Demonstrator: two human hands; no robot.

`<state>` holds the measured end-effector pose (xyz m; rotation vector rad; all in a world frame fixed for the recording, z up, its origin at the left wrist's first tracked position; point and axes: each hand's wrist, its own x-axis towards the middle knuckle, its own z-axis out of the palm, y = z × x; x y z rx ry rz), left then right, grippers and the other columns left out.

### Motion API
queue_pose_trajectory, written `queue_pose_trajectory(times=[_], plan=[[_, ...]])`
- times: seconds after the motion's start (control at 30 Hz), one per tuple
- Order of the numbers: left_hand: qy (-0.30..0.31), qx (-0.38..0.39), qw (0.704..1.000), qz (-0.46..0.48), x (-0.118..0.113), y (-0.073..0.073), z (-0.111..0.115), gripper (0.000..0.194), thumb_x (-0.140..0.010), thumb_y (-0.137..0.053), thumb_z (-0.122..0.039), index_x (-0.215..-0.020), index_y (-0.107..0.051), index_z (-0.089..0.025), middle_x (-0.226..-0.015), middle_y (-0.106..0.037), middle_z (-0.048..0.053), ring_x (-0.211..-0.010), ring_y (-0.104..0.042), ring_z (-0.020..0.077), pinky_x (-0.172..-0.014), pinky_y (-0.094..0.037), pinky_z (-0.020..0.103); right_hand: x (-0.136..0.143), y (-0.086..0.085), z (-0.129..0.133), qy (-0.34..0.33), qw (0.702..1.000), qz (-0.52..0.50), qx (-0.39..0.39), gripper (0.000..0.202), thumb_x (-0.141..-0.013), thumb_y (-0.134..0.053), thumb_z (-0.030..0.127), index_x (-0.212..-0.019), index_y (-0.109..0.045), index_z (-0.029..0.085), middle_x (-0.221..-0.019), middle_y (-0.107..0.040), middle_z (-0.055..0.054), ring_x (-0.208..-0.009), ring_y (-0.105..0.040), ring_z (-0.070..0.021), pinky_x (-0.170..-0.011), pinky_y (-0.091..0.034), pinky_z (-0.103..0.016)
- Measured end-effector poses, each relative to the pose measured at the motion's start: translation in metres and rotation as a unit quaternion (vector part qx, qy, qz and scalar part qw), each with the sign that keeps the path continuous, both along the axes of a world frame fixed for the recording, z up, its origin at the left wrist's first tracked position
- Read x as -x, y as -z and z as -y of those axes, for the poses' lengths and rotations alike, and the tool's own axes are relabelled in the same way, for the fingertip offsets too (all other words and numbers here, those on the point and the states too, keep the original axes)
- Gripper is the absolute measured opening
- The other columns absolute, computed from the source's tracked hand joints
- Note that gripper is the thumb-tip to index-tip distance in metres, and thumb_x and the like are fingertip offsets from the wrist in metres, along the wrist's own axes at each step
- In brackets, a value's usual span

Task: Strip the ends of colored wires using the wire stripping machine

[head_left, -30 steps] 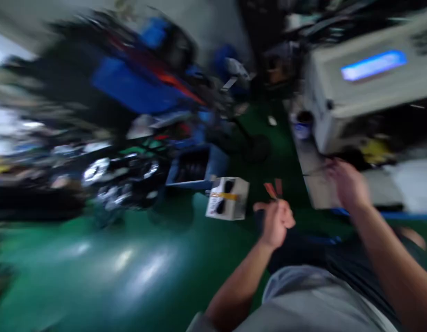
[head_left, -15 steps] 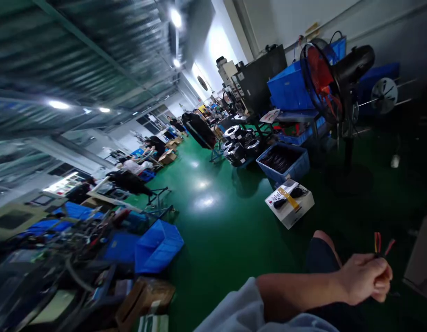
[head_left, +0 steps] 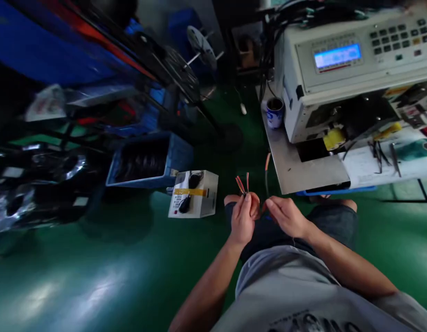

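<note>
In the head view my left hand (head_left: 244,216) is closed on a small bunch of cable ends, whose thin red and light wires (head_left: 240,184) poke up above the fingers. Close to its right, my right hand (head_left: 285,216) is closed at the fingertips on a dark cable (head_left: 266,182), which stands up from them with an orange stretch near its top. Both hands are over my lap, left of a metal table's corner. The lower parts of the cables are hidden by the fingers and blurred.
A white machine (head_left: 293,87) with a lit screen stands on a metal table (head_left: 286,170), beside a blue-and-white cup (head_left: 275,115). Leftward on the green floor are a white box (head_left: 208,193) with black cables on it, a blue crate (head_left: 182,157) and black-wrapped coils (head_left: 44,198).
My view has swung down and to the right, bringing the machine, the table and my right hand into sight. My left hand still holds the cable ends.
</note>
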<state>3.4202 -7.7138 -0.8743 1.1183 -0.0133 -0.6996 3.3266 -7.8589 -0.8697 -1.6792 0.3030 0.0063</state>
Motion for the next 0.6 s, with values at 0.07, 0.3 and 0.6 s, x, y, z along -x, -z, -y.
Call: queue_pose_trajectory(times=[0.07, 0.3, 0.6], plan=[[0.002, -0.02, 1.0, 0.006, 0.006, -0.003, 0.002, 0.042, -0.096, -0.074, -0.058, -0.088, -0.068, -0.017, -0.059, -0.038, -0.007, -0.052, -0.033, 0.0094, -0.05, -0.03, 0.022, 0.002, -0.007, -0.008, -0.05, 0.998, 0.027, 0.038, 0.053, -0.114, -0.037, 0.057, -0.087, -0.063, 0.019, -0.072, -0.062, -0.002, -0.064, -0.055, -0.0145, -0.065, -0.047, -0.027], [0.006, -0.04, 0.999, 0.023, 0.01, -0.009, 0.005, 0.044, -0.095, -0.073, -0.06, -0.093, -0.072, -0.016, -0.061, -0.039, -0.005, -0.055, -0.032, 0.0107, -0.051, -0.026, 0.025, 0.008, -0.015, -0.01, -0.114, 0.989, 0.045, 0.082, 0.04, -0.115, -0.039, 0.04, -0.097, -0.067, 0.019, -0.082, -0.07, -0.004, -0.069, -0.061, -0.0151, -0.069, -0.046, -0.028], [0.03, -0.058, 0.998, 0.014, 0.011, -0.007, 0.002, 0.049, -0.098, -0.065, -0.067, -0.088, -0.065, -0.019, -0.058, -0.035, -0.006, -0.053, -0.026, 0.0113, -0.052, -0.023, 0.028, 0.014, -0.014, -0.006, -0.159, 0.985, 0.002, 0.07, 0.042, -0.114, -0.041, 0.041, -0.094, -0.071, 0.018, -0.084, -0.073, -0.005, -0.073, -0.065, -0.0159, -0.073, -0.049, -0.028]])
